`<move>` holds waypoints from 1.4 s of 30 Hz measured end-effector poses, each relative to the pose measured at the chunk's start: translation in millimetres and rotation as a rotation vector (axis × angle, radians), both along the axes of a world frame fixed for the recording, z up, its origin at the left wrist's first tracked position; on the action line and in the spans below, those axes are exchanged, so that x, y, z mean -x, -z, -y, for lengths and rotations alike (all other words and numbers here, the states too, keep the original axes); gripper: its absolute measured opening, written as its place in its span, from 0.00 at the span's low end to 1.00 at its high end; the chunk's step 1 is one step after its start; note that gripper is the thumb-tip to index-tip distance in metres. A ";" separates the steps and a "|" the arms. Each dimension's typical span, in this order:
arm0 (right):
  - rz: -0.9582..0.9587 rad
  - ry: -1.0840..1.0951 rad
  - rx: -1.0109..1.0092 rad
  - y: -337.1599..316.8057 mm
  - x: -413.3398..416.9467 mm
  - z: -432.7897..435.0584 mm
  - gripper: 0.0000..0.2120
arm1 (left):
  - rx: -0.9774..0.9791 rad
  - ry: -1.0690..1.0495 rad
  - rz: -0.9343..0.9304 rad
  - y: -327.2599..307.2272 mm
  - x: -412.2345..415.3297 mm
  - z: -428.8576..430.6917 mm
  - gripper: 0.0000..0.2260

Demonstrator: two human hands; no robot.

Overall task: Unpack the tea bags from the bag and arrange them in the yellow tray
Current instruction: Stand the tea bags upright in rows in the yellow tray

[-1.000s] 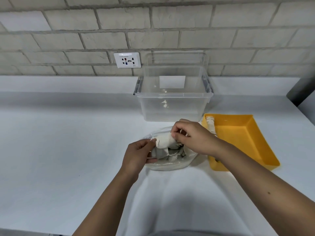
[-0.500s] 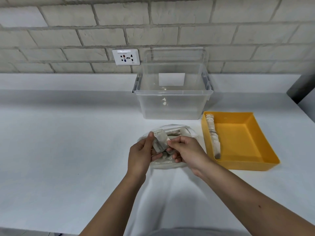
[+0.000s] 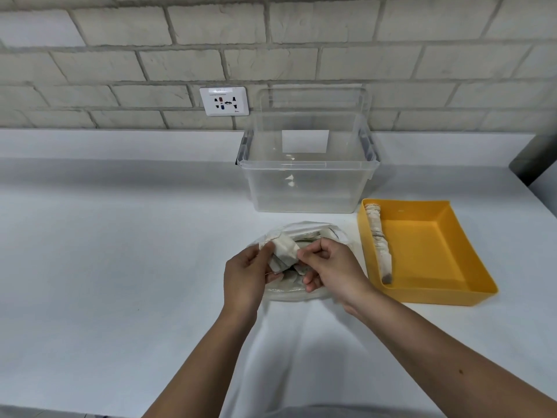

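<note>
While both hands work low in the middle of the frame, a few things could go wrong. The left hand has its thumb and fingers curled round a white tea bag. The right hand pinches the other side of that same tea bag between thumb and finger. If the two hands pull too hard, the thin paper could rip and the tea could spill out. It could also be caught on the other tea bags, so that extra ones come up and drop on the table.

Right under the hands lies the clear bag, soft and floppy. I cannot tell if any finger holds it down, so it might slide or tip.

To the right, just beside the bag, sits the yellow tray. A neat row of tea bags lies along its left wall. I think the new one should go next to that row. A clumsy drop could knock the row over, and a bump from an arm could push the tray away.

Farther back, in the middle, stands a clear box, with a wall socket up to its left. A tea bag tossed too far could land in that box by mistake.
</note>
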State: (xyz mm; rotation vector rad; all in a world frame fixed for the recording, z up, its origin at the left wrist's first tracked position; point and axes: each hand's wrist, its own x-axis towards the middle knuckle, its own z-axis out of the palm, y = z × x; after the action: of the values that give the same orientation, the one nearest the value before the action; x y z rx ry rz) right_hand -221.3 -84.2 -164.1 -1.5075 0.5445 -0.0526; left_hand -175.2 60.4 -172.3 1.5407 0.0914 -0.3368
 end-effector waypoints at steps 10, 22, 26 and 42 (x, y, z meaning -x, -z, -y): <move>0.040 -0.254 1.075 15.5 -29.1 23.9 0.09 | -0.303 0.065 0.420 -16.0 -6.9 -21.0 0.08; -0.004 -0.111 0.485 -15.1 -9.5 49.8 0.07 | -0.216 -0.001 0.276 -8.3 -1.9 -16.7 0.10; -0.025 -0.106 0.224 -18.9 3.4 58.5 0.08 | -0.202 0.014 0.242 -9.3 1.5 -1.7 0.10; 0.095 -0.170 0.327 -37.7 24.9 73.0 0.02 | 0.108 0.221 -0.136 -17.3 15.4 47.0 0.13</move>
State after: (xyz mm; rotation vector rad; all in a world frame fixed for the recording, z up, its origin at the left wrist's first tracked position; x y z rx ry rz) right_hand -246.2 -157.2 -126.4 -1.8548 0.3397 -0.0836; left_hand -190.6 13.5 -155.0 1.4229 0.0088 -0.6127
